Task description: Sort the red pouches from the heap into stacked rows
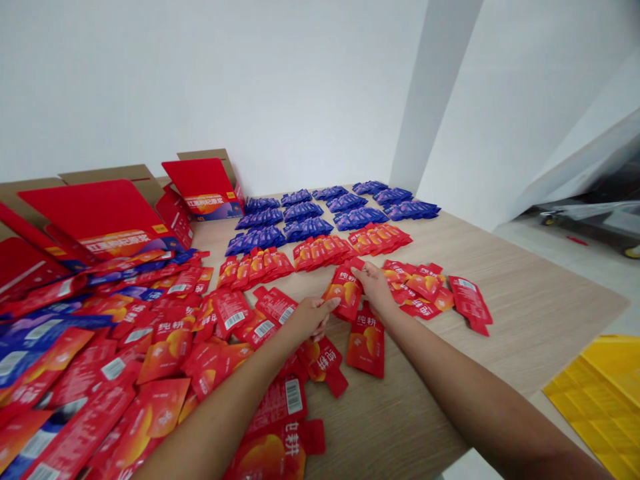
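Observation:
Over the table, a red pouch (345,291) printed with orange fruit is held between both hands, its front facing me. My right hand (376,288) pinches its capped top corner. At the pouch's lower left edge, the thumb of my left hand (311,319) presses on it, with the other fingers curled underneath. Directly below lies another red pouch (367,343), partly covered at the top. A loose cluster of red pouches (423,290) sits just right of my right hand. To the left spreads a big mixed heap of red and blue pouches (167,340).
Rows of blue pouch stacks (307,228) stand at the back, with fanned red stacks (323,252) in front. Open red cartons (100,217) line the wall at left. One red pouch (470,300) lies alone at right. A yellow crate (600,400) stands beyond the wooden table's (540,313) edge.

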A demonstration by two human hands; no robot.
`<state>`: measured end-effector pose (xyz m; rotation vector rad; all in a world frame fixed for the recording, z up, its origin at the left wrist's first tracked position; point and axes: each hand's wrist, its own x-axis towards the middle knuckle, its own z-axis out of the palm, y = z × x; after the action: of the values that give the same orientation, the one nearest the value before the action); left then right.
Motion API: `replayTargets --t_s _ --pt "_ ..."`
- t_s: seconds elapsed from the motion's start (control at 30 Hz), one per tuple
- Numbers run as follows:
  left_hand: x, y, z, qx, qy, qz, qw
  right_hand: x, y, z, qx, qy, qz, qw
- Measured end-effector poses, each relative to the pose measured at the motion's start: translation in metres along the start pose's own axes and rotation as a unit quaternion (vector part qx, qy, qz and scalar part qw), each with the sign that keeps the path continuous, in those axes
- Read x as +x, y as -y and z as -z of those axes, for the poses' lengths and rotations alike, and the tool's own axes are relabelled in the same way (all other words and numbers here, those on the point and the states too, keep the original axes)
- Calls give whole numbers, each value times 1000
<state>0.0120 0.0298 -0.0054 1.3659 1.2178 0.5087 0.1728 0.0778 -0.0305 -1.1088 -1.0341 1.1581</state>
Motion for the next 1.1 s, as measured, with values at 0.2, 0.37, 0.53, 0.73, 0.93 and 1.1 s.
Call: replayTargets --t_s 0.2,0.37,0.53,0.73,0.93,1.1 --pt "-35 -22 4 353 -133 -84 922 12 -11 6 -110 -4 -14 994" --pt "-70 -3 -26 474 16 -237 848 16 -11 11 -243 -7 -14 970" --pt "-85 27 -16 523 -3 -221 823 9 10 18 -369 8 -7 930" --pt "-95 38 16 537 -32 -198 820 -9 51 40 -582 91 29 808" --pt "-94 19 24 546 -19 -134 827 -14 63 51 -662 289 2 692" --pt "-76 -5 -6 521 -28 -112 846 -5 53 58 -567 279 -22 775"
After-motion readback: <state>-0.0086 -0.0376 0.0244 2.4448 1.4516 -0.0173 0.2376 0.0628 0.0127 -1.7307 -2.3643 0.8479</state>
